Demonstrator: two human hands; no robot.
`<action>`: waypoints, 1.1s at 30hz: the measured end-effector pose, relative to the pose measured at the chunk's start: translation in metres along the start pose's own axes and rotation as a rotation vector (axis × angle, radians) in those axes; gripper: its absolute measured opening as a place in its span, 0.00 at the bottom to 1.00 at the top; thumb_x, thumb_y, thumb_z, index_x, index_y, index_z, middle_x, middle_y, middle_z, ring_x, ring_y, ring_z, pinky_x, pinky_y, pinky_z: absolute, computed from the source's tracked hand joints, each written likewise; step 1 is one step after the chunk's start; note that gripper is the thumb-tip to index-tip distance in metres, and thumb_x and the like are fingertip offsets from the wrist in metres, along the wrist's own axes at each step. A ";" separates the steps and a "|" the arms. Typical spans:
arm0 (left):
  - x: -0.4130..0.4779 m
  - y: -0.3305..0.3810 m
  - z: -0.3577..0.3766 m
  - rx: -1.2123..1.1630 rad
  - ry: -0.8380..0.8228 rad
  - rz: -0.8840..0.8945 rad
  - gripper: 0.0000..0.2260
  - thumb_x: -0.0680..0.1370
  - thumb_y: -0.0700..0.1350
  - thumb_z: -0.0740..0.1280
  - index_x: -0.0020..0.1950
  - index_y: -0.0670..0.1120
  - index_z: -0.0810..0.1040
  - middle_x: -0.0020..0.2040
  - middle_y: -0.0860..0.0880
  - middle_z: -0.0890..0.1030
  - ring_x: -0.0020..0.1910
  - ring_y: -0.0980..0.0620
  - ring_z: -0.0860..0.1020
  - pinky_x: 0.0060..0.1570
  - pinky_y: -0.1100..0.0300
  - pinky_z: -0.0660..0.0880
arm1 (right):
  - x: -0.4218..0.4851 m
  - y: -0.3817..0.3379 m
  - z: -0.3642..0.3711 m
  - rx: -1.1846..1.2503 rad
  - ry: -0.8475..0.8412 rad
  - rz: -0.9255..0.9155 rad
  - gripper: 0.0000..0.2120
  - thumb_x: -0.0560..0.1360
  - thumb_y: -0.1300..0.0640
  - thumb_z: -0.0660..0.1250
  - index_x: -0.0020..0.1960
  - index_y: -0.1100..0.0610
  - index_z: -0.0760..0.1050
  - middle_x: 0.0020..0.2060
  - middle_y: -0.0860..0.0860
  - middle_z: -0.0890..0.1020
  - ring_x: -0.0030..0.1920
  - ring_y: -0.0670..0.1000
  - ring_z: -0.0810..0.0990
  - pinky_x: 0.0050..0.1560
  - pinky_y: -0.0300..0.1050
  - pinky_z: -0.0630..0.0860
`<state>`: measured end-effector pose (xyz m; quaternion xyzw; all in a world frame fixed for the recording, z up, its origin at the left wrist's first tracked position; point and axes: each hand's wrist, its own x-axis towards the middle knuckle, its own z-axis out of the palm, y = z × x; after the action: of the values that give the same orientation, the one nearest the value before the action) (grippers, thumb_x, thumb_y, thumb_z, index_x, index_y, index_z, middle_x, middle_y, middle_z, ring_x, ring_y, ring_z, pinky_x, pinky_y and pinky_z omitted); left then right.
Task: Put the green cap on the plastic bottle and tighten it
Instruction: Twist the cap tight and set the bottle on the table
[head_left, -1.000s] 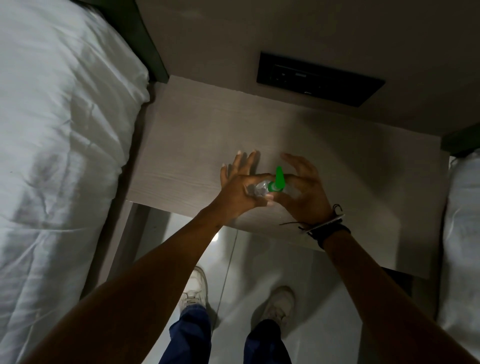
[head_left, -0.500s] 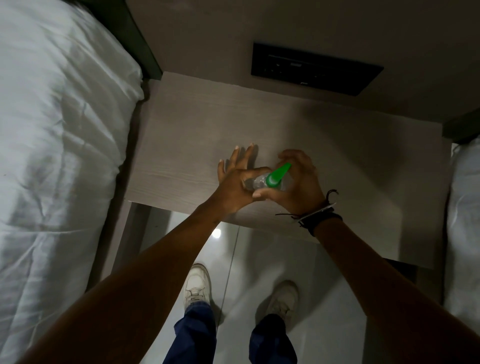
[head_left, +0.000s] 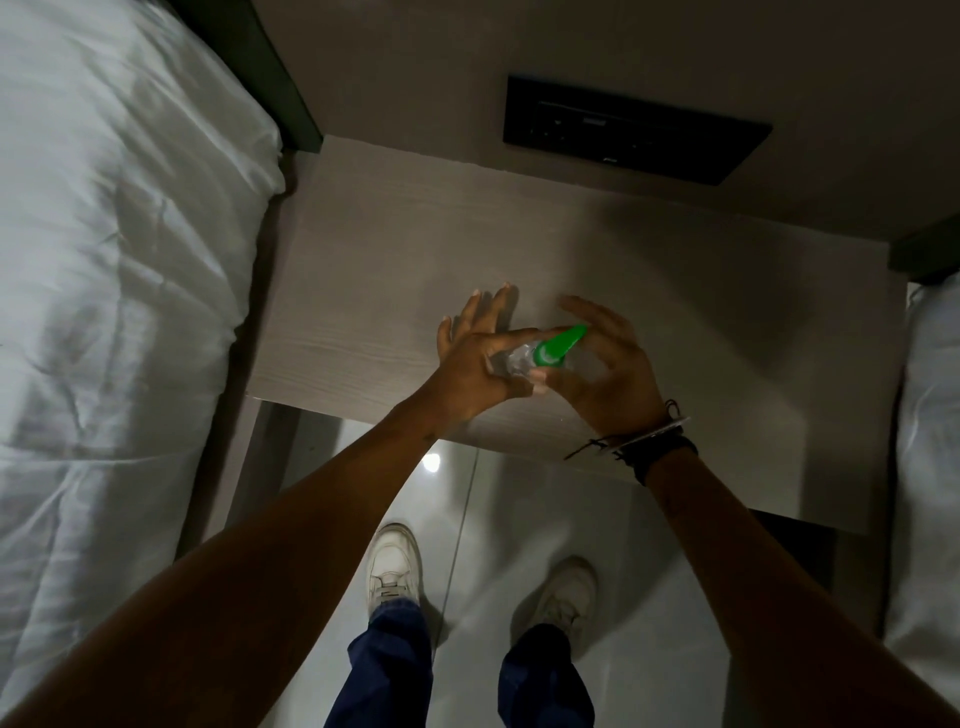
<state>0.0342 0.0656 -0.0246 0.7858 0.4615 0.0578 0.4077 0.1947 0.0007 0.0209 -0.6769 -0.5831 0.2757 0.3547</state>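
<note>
A small clear plastic bottle (head_left: 514, 362) is held just above the front part of the wooden bedside table (head_left: 363, 291). My left hand (head_left: 475, 358) pinches its neck between thumb and forefinger, the other fingers spread out flat. A bright green pointed cap (head_left: 558, 346) sits on the bottle's mouth, tilted with its tip toward the upper right. My right hand (head_left: 605, 371) curls around the cap, thumb and fingertips against it. Most of the bottle's body is hidden by both hands.
A bed with white sheets (head_left: 114, 291) lies along the left, and another white bedding edge (head_left: 930, 441) on the right. A black panel (head_left: 634, 130) is set in the wall behind the table. My feet in white shoes (head_left: 392, 566) stand on a glossy floor.
The green cap has turned from pointing upright to leaning toward the upper right. My right fingers have shifted around it. My left hand has kept its hold on the bottle.
</note>
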 end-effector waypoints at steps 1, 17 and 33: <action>0.000 0.001 -0.001 -0.013 0.000 0.002 0.27 0.65 0.57 0.75 0.63 0.61 0.74 0.79 0.52 0.50 0.77 0.49 0.41 0.71 0.45 0.36 | 0.000 -0.001 0.000 -0.024 0.003 -0.017 0.20 0.62 0.60 0.78 0.52 0.61 0.79 0.58 0.57 0.79 0.61 0.57 0.74 0.64 0.51 0.71; -0.005 0.010 -0.003 0.010 0.034 -0.036 0.24 0.67 0.53 0.75 0.62 0.55 0.77 0.79 0.50 0.51 0.77 0.47 0.43 0.71 0.47 0.37 | 0.001 -0.003 0.011 -0.037 0.082 0.130 0.25 0.55 0.53 0.82 0.47 0.59 0.77 0.59 0.57 0.76 0.61 0.56 0.74 0.61 0.57 0.72; -0.004 0.000 0.003 -0.019 0.051 0.002 0.25 0.65 0.52 0.76 0.62 0.57 0.77 0.79 0.50 0.53 0.77 0.47 0.43 0.70 0.47 0.37 | -0.007 -0.004 0.014 -0.023 0.012 0.116 0.28 0.59 0.57 0.79 0.57 0.58 0.76 0.67 0.58 0.71 0.67 0.58 0.68 0.66 0.61 0.69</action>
<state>0.0333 0.0606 -0.0250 0.7806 0.4702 0.0825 0.4034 0.1801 -0.0038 0.0151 -0.7151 -0.5439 0.2851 0.3340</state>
